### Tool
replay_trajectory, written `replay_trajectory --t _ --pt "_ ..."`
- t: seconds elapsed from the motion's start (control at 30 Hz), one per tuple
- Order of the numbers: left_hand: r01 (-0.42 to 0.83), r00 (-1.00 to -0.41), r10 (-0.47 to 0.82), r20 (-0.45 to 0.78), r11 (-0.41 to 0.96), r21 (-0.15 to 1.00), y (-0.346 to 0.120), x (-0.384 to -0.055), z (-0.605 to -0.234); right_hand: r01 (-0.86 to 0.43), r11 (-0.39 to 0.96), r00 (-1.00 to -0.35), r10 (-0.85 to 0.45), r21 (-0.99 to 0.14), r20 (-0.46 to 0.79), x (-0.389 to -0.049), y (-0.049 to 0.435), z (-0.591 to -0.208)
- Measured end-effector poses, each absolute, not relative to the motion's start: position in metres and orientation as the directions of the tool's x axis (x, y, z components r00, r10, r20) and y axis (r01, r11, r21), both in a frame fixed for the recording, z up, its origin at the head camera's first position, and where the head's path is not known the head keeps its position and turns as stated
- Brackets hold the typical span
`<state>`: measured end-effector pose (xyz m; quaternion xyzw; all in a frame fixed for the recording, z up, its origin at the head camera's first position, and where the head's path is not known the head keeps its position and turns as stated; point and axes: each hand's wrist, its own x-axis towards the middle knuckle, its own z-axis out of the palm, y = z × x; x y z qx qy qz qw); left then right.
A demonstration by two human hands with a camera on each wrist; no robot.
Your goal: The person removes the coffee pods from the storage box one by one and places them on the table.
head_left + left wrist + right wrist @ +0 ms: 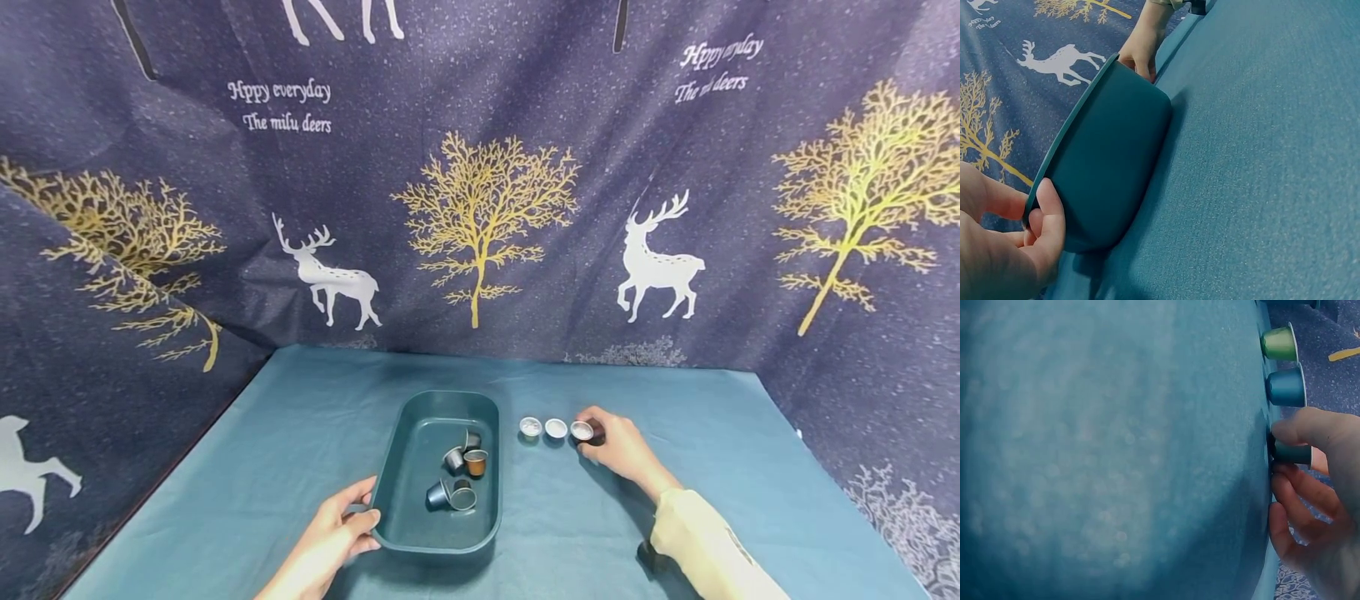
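Note:
At the left side of a dark green plastic bin (408, 450), my left hand (330, 529) grips the rim between thumb and fingers. Several coffee capsules lie jumbled inside, among them an orange-brown one (476, 465) and a blue one (437, 496). Right of the bin, my right hand (621, 448) pinches a dark green coffee capsule (1294, 454), which stands lid up on the table. Beside it in a row are a blue capsule (1287, 387) and a light green capsule (1280, 345), both lid up. Fingers partly cover the pinched capsule in the right wrist view.
A teal cloth (300, 433) covers the table. Behind it hangs a dark blue curtain (525, 333) printed with deer and trees. A small black object (647, 558) sits by the right sleeve.

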<state>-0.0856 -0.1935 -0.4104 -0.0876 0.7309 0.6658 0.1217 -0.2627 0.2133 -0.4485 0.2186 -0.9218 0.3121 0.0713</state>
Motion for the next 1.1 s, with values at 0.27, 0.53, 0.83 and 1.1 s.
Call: replay_trajectory --t 0.27,0.53,0.83,1.1 --pt "-0.281 -0.957 0.047 -0.286 0.090 0.956 -0.1939 -0.0852 -0.4109 -0.432 0.730 -0.902 -0.350 -0.530 0.253 -0.2611 0.2115 -0.4459" --pt "-0.275 -0.958 0.057 -0.281 0.090 0.957 -0.1946 -0.0851 -0.4114 -0.372 0.735 -0.926 -0.336 -0.567 0.172 -0.2646 0.2135 -0.4442" --pt "-0.287 -0.956 0.041 -0.292 0.091 0.954 -0.1947 -0.0858 -0.4112 -0.341 0.725 -0.935 -0.327 -0.599 0.137 -0.2663 0.2136 -0.4432" --pt "-0.285 -0.956 0.042 -0.290 0.096 0.954 -0.1950 -0.0864 -0.4116 -0.336 0.725 -0.937 -0.325 -0.602 0.131 -0.2668 0.2142 -0.4443"
